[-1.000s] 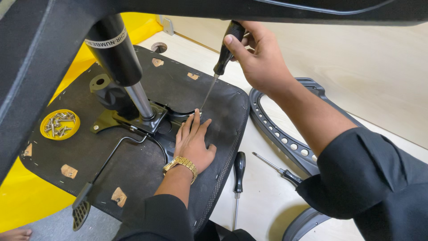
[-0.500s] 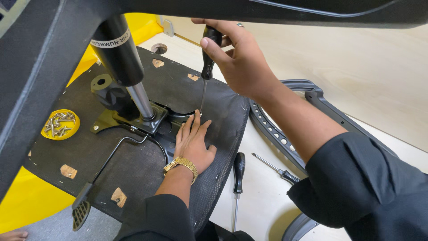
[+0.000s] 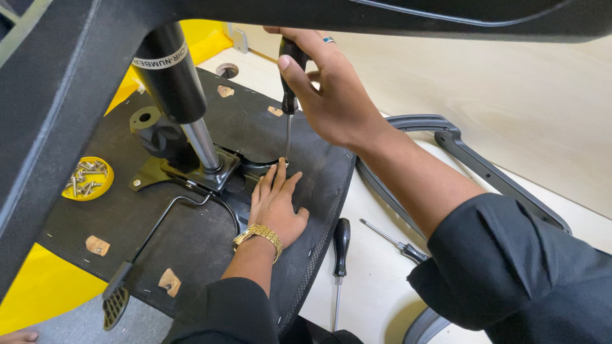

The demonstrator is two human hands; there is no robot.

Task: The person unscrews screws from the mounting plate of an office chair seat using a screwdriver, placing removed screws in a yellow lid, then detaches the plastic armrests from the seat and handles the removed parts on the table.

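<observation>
Shifted leftward since earlier, the right hand (image 3: pixel 331 95) is clenched around a screwdriver (image 3: pixel 288 95), tip just beyond the left hand (image 3: pixel 274 207), pressed flat, holding nothing, on the seat base (image 3: pixel 127 223).

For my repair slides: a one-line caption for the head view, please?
Right hand sets a screwdriver upright on the chair mechanism; left hand lies flat on the seat underside.

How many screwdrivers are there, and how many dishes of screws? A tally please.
Screwdrivers: 3, one in the right hand, upright, two lying on the floor
Yellow dish of screws: 1
Total: 4
</observation>
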